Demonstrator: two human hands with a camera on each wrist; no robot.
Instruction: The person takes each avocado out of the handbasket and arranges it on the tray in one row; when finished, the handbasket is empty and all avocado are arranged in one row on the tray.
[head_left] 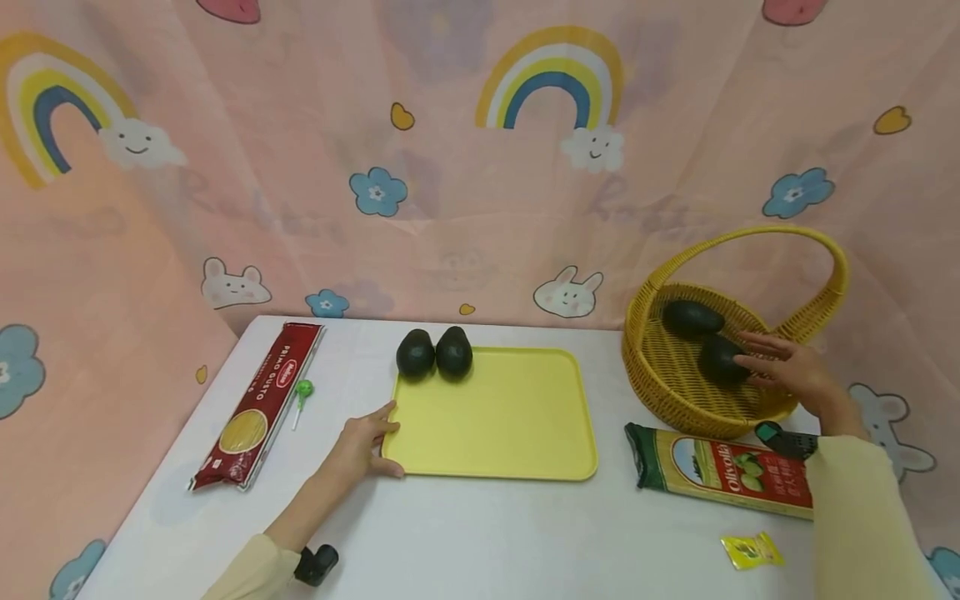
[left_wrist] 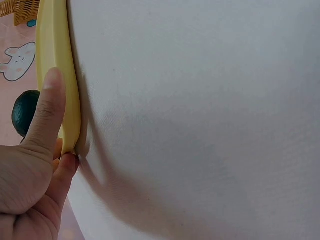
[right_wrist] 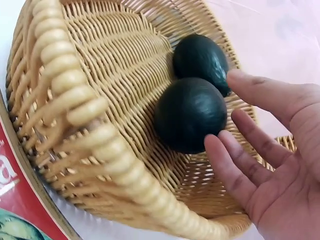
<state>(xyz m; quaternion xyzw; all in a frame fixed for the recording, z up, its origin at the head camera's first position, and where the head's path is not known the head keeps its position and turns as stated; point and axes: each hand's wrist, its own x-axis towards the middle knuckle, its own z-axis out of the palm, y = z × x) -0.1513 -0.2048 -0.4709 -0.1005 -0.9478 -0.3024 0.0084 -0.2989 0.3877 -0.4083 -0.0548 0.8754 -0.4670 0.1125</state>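
My left hand holds the front left corner of a yellow tray, its thumb along the front side and fingers at the left edge. Two dark avocados sit side by side at the tray's back left corner. On the right, my right hand reaches into a yellow wicker basket with a tall handle. Spread fingers are beside the nearer avocado, fingertips at or just touching its side, not wrapped round it. Another avocado lies against it in the basket.
A red pasta packet and a green lollipop lie left of the tray. In front of the basket is a green and red Olivoilà packet, with a small yellow wrapped sweet nearer. A pink patterned cloth hangs behind the white table.
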